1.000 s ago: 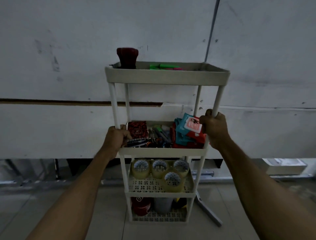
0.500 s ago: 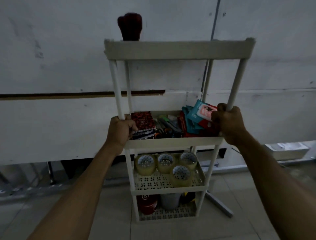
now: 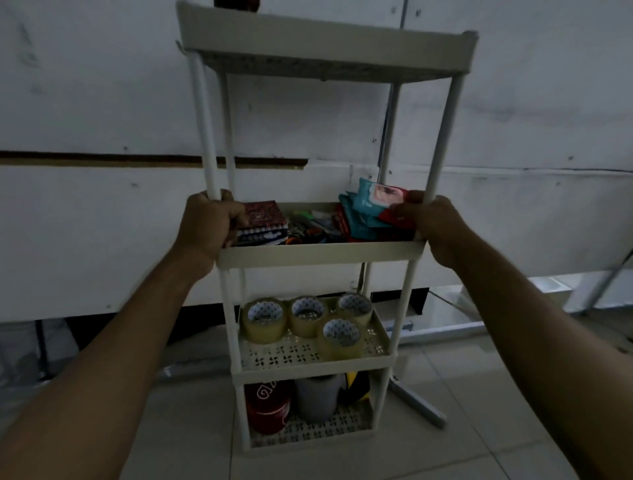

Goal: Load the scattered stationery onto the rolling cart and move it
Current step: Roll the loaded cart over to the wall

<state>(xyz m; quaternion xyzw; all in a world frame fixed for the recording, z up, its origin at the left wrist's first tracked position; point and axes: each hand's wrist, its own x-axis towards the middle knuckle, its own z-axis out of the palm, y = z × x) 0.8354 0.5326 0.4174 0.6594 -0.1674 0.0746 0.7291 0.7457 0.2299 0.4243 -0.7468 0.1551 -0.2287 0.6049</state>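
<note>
— Where is the cart (image 3: 318,255) and who has hold of it?

— It stands on the tiled floor (image 3: 462,428) in front of a white wall (image 3: 102,102). The person holds it by its two near posts, just above the second shelf from the top. The left hand (image 3: 209,222) has its fingers curled tight around the near left post; the right hand (image 3: 433,219) wraps the near right post the same way.

— What sits on that second shelf?

— At the cart's left end, right beside the left hand, a stack of notebooks (image 3: 262,221), the top one with a dark red patterned cover. In the middle, a jumble of pens and markers (image 3: 311,224), too dim to sort out. At the right end, a pile of teal and red packets (image 3: 370,212) leaning against the right hand.

— And lower down?

— The third shelf carries four rolls of clear tape (image 3: 308,317), three in a row at the back and one nearer the front on the right. The bottom shelf holds a red tin (image 3: 267,402) on the left, a grey cylinder (image 3: 317,397) beside it, and something black and yellow (image 3: 356,387) behind on the right.

— The top shelf?

— Seen from below; only a dark red object (image 3: 236,2) shows over its rim, cut off by the picture's edge.
</note>
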